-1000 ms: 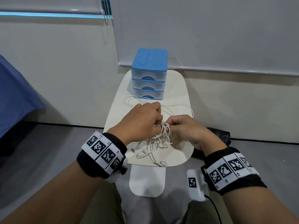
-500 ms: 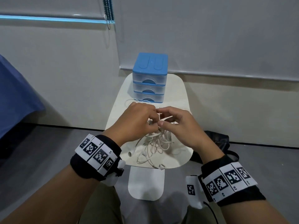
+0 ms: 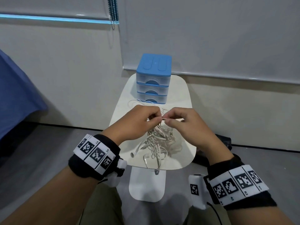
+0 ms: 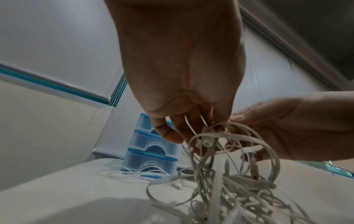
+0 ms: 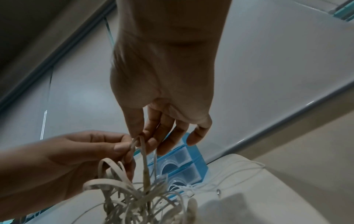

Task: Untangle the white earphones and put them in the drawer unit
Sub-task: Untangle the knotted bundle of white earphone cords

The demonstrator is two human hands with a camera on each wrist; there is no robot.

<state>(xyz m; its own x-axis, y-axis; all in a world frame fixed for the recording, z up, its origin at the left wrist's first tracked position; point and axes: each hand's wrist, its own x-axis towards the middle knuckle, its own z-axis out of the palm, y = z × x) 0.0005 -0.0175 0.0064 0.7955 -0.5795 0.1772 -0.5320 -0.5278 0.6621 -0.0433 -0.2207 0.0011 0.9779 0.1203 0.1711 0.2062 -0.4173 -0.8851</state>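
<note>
A: Left hand [image 3: 133,124]?
B: Pinching a loop of the white earphones [image 3: 159,140]. Flat, ribbon-like cords, knotted mass hanging from both hands onto the pale rounded surface [image 3: 183,101].
A: Right hand [image 3: 183,125]?
B: Thumb & forefinger pinch another loop.
A: Drawer unit [image 3: 153,78]?
B: Behind, 3 clear plastic drawers w/ blue lid, all closed; contents can't tell.

The white earphones [image 3: 159,140] are one big knotted mess of flat cable, top loops lifted up between my fingers, the rest sagging onto the near end of the table with a couple of buds lying loose by the edge. The drawer unit [image 3: 153,78], blue top, three clear drawers, all closed, stands upright at the far end.
</note>
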